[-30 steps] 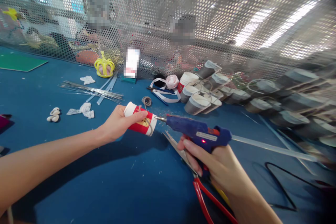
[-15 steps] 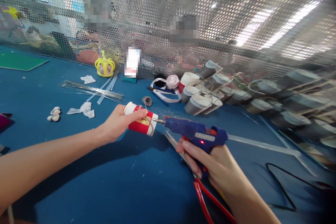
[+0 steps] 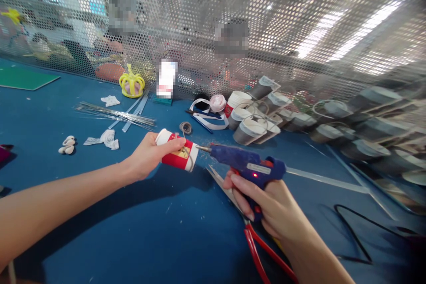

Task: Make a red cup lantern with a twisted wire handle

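Note:
My left hand (image 3: 151, 153) is closed around a red and white paper cup (image 3: 172, 162) that lies on its side in the air. A grey cord (image 3: 190, 158) runs across the cup near one end, under my thumb, and its coil (image 3: 185, 128) rests behind the cup. In my right hand (image 3: 262, 199) is a blue hot glue gun (image 3: 239, 159) with a red light on and a clear glue stick out of its back. Its metal nozzle points left at the cup's white end; whether it touches I cannot tell. Red-handled scissors (image 3: 249, 230) lie below the gun.
Wrapped cups (image 3: 250, 131) crowd the back right, with more along the right edge. Thin metal wires (image 3: 116, 114), a yellow crown-shaped piece (image 3: 132, 82), a phone (image 3: 167, 77) and white ribbon (image 3: 211, 123) lie farther back. A black cable (image 3: 353, 230) is at right. Perforated metal panel (image 3: 186, 17) stands behind.
The glue gun's nozzle has risen slightly along the cup's white end. The left hand's grip on the cup looks the same; the whole view has shifted a little.

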The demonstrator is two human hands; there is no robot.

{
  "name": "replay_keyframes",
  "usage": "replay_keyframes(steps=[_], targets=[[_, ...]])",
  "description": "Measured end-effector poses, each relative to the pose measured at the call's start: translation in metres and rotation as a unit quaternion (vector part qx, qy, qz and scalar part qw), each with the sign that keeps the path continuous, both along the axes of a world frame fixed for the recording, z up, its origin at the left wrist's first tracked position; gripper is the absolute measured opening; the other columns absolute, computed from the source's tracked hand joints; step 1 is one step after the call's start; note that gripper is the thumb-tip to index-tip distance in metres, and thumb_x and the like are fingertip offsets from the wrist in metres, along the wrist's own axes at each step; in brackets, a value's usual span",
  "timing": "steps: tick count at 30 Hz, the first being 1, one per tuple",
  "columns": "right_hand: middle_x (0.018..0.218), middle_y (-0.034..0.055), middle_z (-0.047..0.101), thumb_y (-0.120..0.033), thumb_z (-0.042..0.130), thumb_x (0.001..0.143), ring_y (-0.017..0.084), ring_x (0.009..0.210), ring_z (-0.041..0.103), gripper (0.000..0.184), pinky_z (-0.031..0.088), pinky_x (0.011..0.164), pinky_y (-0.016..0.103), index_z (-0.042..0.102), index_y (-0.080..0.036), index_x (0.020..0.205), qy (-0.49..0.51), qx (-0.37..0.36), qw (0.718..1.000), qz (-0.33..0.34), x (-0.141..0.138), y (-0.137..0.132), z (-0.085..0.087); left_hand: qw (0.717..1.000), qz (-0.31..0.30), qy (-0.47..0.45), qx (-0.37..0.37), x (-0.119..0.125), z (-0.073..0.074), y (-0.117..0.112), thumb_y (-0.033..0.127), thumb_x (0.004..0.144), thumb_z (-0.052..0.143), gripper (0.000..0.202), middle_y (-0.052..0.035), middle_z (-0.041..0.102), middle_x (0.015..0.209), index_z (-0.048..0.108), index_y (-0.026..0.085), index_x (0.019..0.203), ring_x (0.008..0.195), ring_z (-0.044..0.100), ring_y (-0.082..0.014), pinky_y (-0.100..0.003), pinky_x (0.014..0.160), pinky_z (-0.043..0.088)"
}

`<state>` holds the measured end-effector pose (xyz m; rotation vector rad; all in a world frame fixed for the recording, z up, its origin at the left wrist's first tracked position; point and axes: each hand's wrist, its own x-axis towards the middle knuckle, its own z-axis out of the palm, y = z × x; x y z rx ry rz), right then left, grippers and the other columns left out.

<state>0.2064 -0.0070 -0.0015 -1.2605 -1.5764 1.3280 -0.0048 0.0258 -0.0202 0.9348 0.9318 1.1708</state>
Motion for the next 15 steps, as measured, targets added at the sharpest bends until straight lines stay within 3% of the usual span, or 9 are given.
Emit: replay_keyframes(steps=[15], targets=[[0.032, -0.0069, 0.041, -0.036, 0.055, 0.076, 0.005, 0.029, 0.032, 0.023, 0.027, 0.034, 0.019, 0.056, -0.015, 0.067, -0.015, -0.013, 0.999, 0.029, 0.0021, -0.0007, 0.0006, 1.0, 0.01, -0.013, 0.007, -0.0009, -0.0028, 0.0012, 0.03, 0.063, 0.069, 0.018, -0.0002, 0.066, 0.059, 0.065, 0.012, 0.063, 0.054, 0.058, -0.0093, -0.02, 0.056, 0.046]])
